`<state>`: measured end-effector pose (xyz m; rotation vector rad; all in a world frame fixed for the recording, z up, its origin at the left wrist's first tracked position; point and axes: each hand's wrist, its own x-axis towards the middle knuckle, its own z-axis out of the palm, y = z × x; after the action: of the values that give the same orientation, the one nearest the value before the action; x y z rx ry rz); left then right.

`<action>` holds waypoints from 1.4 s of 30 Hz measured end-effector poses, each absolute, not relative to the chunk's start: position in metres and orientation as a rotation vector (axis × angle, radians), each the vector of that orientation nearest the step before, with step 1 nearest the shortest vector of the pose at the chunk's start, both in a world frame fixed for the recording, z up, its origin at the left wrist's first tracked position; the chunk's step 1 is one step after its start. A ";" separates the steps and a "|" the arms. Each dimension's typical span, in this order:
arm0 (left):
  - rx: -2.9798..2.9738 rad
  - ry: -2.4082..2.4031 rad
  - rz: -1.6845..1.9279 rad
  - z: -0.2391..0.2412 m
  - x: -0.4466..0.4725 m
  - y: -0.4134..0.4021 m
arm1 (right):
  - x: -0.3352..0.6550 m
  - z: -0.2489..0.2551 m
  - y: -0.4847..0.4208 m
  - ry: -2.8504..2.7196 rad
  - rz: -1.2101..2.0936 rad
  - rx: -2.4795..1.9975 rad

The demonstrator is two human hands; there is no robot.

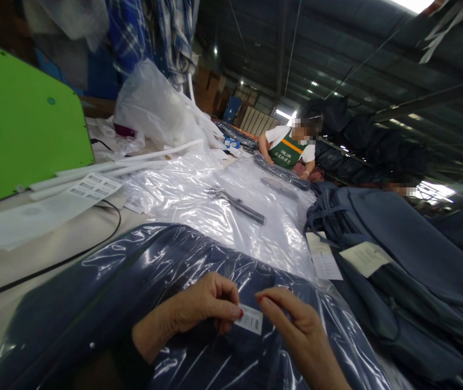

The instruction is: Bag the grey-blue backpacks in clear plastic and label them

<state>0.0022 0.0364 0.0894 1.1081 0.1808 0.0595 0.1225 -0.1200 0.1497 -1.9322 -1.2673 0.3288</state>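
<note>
A dark blue bag (134, 271) in clear plastic wrap lies in front of me. Above its upper face, my left hand (207, 303) pinches a small white printed label (251, 319) at its left edge between thumb and finger. The label appears at or just above the plastic; whether it is stuck down I cannot tell. My right hand (296, 330) hovers close to the label's right end, its thumb and forefinger tips drawn together with nothing visible between them. The other fingers of that hand are partly hidden.
Clear plastic bags (199, 179) cover the table beyond. Dark zipper-like strips (245, 208) lie on them. Label sheets (95, 187) and a green panel (24, 119) are at left. Dark bags with tags (410, 244) are piled at right. A co-worker (288, 146) leans over the far end.
</note>
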 end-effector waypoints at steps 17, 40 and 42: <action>2.055 0.130 0.723 0.081 0.006 0.028 | 0.154 0.154 -0.094 -0.866 0.455 -2.019; 2.805 -0.155 0.809 0.044 -0.021 -0.017 | 0.160 0.088 -0.078 -1.183 0.664 -1.977; 2.811 -0.144 0.795 0.043 -0.022 -0.018 | 0.160 0.088 -0.077 -1.184 0.662 -1.979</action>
<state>-0.0217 -0.0177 0.0433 2.8106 -0.1437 0.7951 0.1595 -0.0771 0.0875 -1.9793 -1.1844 0.6615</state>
